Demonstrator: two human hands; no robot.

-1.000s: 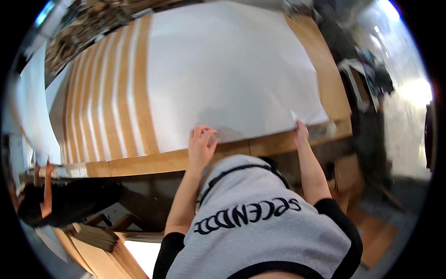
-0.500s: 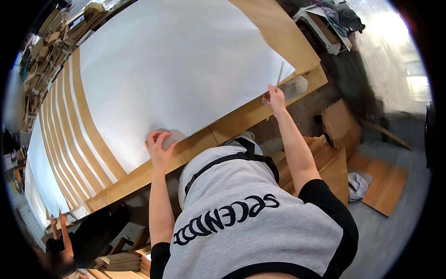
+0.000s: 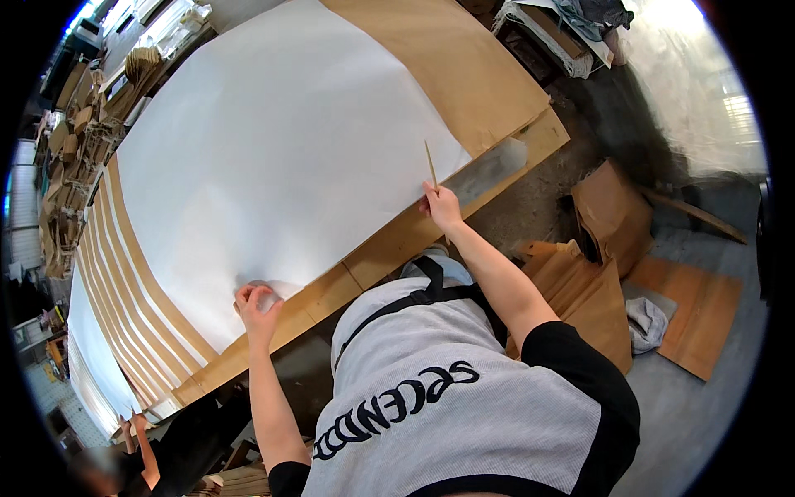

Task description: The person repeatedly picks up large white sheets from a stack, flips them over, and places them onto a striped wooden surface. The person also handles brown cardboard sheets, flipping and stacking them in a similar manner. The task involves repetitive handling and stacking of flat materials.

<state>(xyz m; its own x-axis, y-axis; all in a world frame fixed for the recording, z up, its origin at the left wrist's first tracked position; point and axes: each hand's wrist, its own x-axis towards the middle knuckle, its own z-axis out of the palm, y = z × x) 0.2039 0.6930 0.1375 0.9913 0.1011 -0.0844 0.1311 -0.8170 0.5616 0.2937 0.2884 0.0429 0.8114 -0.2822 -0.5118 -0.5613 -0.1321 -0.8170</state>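
Brown board covers the long counter (image 3: 505, 83), which runs from the upper right down to the lower left of the head view, with a pale wooden edge strip along the near side. On it lies a large white paper sheet (image 3: 281, 157), spread flat and reaching almost to that near edge; further left, more white sheets overlap in steps, with brown bands showing between them.

Both hands sit at the near edge of the white sheet, well apart from each other. The left hand (image 3: 258, 305) rests on the sheet's lower left corner, fingers curled down onto the paper, pressing it to the counter; whether it pinches the edge cannot be told. The right hand (image 3: 441, 205) is at the sheet's lower right corner, closed around a thin wooden stick (image 3: 431, 164) that stands up from the fist and leans over the paper. The sheet thus lies ahead of and between the two hands, its near border running from one to the other.

A grey translucent patch lies on the edge strip just right of the right hand. On the floor to the right sit a cardboard box (image 3: 609, 211), flat cardboard pieces (image 3: 704, 311) and a crumpled cloth (image 3: 646, 321). Stacks of cardboard fill the upper left background.
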